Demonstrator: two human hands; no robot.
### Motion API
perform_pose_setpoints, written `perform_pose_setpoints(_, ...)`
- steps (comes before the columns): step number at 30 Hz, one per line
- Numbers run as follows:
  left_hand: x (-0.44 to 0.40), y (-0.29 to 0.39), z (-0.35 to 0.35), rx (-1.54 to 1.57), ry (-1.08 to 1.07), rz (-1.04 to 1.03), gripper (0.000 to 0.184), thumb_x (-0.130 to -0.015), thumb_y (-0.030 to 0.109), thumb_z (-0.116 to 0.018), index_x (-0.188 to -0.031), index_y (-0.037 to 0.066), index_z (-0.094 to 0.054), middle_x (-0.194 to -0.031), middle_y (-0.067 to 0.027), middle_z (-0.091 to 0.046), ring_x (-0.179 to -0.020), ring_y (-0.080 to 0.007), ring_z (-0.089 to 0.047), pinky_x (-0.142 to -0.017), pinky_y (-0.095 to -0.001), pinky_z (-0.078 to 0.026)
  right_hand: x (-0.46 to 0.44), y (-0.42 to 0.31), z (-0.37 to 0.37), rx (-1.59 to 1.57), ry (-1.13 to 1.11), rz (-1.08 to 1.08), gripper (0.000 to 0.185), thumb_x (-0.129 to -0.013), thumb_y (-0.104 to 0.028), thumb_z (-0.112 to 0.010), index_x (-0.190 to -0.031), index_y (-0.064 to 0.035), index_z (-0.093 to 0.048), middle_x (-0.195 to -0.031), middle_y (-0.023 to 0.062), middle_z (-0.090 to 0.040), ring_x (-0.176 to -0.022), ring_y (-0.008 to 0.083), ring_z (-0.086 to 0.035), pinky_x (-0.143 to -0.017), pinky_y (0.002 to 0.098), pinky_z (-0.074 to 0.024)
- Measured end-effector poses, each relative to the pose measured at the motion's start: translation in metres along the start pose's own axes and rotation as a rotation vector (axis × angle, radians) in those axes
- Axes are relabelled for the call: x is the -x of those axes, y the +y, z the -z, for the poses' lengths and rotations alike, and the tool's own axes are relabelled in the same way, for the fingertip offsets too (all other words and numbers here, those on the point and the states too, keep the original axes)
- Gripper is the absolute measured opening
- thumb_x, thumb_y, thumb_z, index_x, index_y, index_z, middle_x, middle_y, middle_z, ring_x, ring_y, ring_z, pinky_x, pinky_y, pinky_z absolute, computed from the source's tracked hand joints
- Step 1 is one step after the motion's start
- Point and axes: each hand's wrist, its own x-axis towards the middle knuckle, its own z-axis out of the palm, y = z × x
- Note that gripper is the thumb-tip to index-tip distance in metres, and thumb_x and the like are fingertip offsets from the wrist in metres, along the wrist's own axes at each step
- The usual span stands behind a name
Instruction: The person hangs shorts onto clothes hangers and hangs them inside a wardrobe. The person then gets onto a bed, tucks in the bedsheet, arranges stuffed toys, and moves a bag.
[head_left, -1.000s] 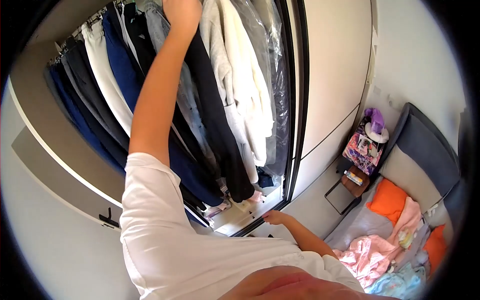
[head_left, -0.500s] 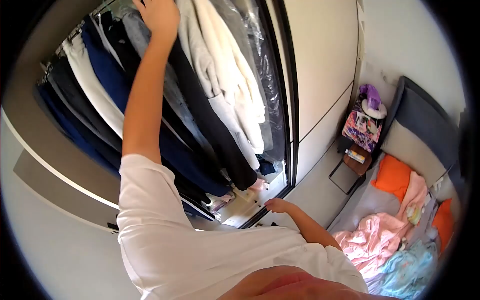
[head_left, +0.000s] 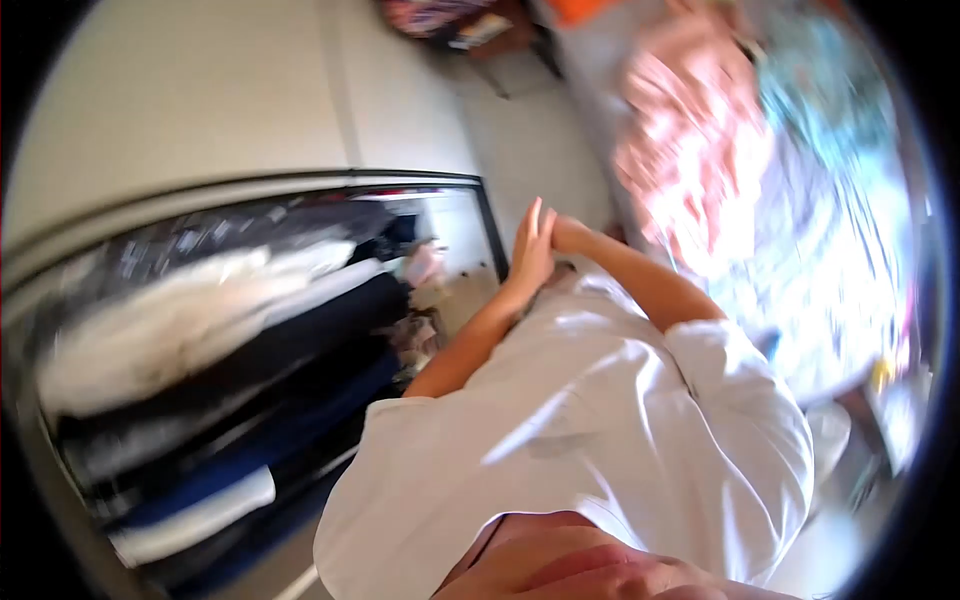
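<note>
Both of my hands meet in front of my waist, close to the lower end of the wardrobe. My left hand [head_left: 533,255] is open with its fingers stretched out and nothing visible in it. Touching or overlapping it is my right hand [head_left: 568,234], whose fingers are mostly hidden and blurred. To the left, the open wardrobe holds a row of hanging clothes: a cream garment [head_left: 170,325], a black one [head_left: 340,310], dark blue trousers [head_left: 240,470] and white trousers [head_left: 205,515].
A black door frame [head_left: 490,225] edges the wardrobe beside a beige sliding panel [head_left: 220,90]. On the right, a bed carries a pink cloth [head_left: 695,150], a blue-green cloth [head_left: 825,90] and pale bedding [head_left: 820,270]. A brown chair [head_left: 500,30] stands at the top.
My left hand has come down from the hanging clothes to my right hand. The view has swung to the right, putting the wardrobe on the left and more of the bed in sight.
</note>
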Motion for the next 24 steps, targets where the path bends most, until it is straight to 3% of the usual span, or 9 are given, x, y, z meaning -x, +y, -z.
perform_pose_setpoints(2, -0.013, 0.042, -0.038, 0.188, -0.133, 0.111, 0.069, -0.078, -0.002, -0.059, -0.144, -0.001, -0.039, -0.155, -0.0265, -0.027, -0.132, -0.0464, -0.043, -0.109, -0.0472, -0.04, 0.04, 0.026, -0.014, -0.104, 0.116, -0.193, 0.021, -0.083, -0.022, -0.063, -0.097, -0.013, -0.076, -0.106, 0.0141, -0.072, -0.098, 0.03, -0.068, -0.084, 0.0439, -0.0528)
perform_pose_setpoints(7, -0.037, 0.076, -0.085, 0.038, -0.539, -0.074, 0.056, -0.083, 0.003, -0.06, -0.138, 0.007, -0.048, -0.152, -0.0205, -0.031, -0.129, -0.0401, -0.049, -0.103, -0.0465, -0.047, 0.133, 0.114, -0.173, -1.309, 0.823, -0.826, 0.025, -0.087, -0.014, -0.056, -0.102, -0.0078, -0.075, -0.08, 0.0124, -0.071, -0.069, 0.0236, -0.068, -0.063, 0.0377, -0.0545)
perform_pose_setpoints(9, -0.041, 0.068, -0.11, 0.021, -0.631, -0.077, 0.045, -0.085, 0.006, -0.06, -0.13, 0.007, -0.055, -0.15, -0.0185, -0.034, -0.125, -0.0386, -0.051, -0.103, -0.0469, -0.046, 0.176, 0.118, -0.184, -2.025, 1.088, -1.317, 0.026, -0.089, -0.011, -0.052, -0.102, -0.0087, -0.074, -0.073, 0.0071, -0.067, -0.058, 0.0184, -0.062, -0.05, 0.0329, -0.0507)
perform_pose_setpoints(10, -0.043, 0.063, -0.122, 0.022, -0.675, -0.073, 0.042, -0.086, 0.007, -0.061, -0.127, 0.007, -0.056, -0.146, -0.0187, -0.038, -0.123, -0.039, -0.052, -0.102, -0.0462, -0.046, 0.188, 0.138, -0.246, -2.05, 1.156, -1.233, 0.027, -0.088, -0.014, -0.052, -0.104, -0.0078, -0.073, -0.068, 0.0067, -0.064, -0.05, 0.018, -0.056, -0.045, 0.0336, -0.0478)
perform_pose_setpoints(11, -0.047, 0.06, -0.131, 0.004, -0.695, -0.086, 0.038, -0.086, 0.008, -0.061, -0.124, 0.007, -0.058, -0.141, -0.018, -0.044, -0.121, -0.0386, -0.052, -0.101, -0.0452, -0.047, 0.202, 0.143, -0.272, -1.836, 1.123, -1.509, 0.027, -0.088, -0.017, -0.056, -0.106, -0.0086, -0.073, -0.065, 0.0051, -0.061, -0.046, 0.0177, -0.053, -0.045, 0.0328, -0.0477)
perform_pose_setpoints(14, -0.05, 0.046, -0.152, 0.005, -0.791, -0.091, 0.03, -0.088, 0.01, -0.06, -0.118, 0.007, -0.061, -0.129, -0.0159, -0.053, -0.116, -0.0371, -0.055, -0.098, -0.0442, -0.048, 0.239, 0.143, -0.304, -1.913, 1.001, -1.724, 0.046, -0.083, -0.036, -0.072, -0.119, -0.0086, -0.063, -0.089, 0.0077, -0.063, -0.073, 0.022, -0.06, -0.058, 0.0354, -0.0528)
perform_pose_setpoints(18, -0.06, 0.044, -0.171, 0.071, -0.913, 0.021, 0.022, -0.089, 0.011, -0.058, -0.11, 0.008, -0.064, -0.112, -0.0146, -0.062, -0.108, -0.036, -0.058, -0.093, -0.0443, -0.049, 0.235, 0.147, -0.289, -2.259, 0.999, -1.8, 0.058, -0.08, -0.043, -0.076, -0.125, -0.0091, -0.059, -0.108, 0.0088, -0.063, -0.103, 0.0244, -0.057, -0.078, 0.0433, -0.0531)
perform_pose_setpoints(20, -0.061, 0.046, -0.176, 0.077, -0.912, 0.036, 0.021, -0.09, 0.011, -0.058, -0.11, 0.008, -0.064, -0.112, -0.015, -0.062, -0.103, -0.0363, -0.06, -0.092, -0.0437, -0.05, 0.211, 0.17, -0.315, -2.649, 1.388, -1.615, 0.069, -0.079, -0.046, -0.077, -0.135, -0.012, -0.053, -0.123, 0.0097, -0.06, -0.12, 0.0241, -0.047, -0.094, 0.0439, -0.0478)
perform_pose_setpoints(24, -0.067, 0.052, -0.167, 0.137, -0.918, 0.154, 0.02, -0.091, 0.012, -0.057, -0.109, 0.008, -0.064, -0.112, -0.0145, -0.062, -0.101, -0.0345, -0.062, -0.088, -0.0417, -0.051, 0.15, 0.207, -0.393, -2.556, 1.987, -1.178, 0.065, -0.079, -0.038, -0.075, -0.129, 0.0008, -0.059, -0.117, 0.0136, -0.065, -0.108, 0.0297, -0.06, -0.088, 0.041, -0.0519)
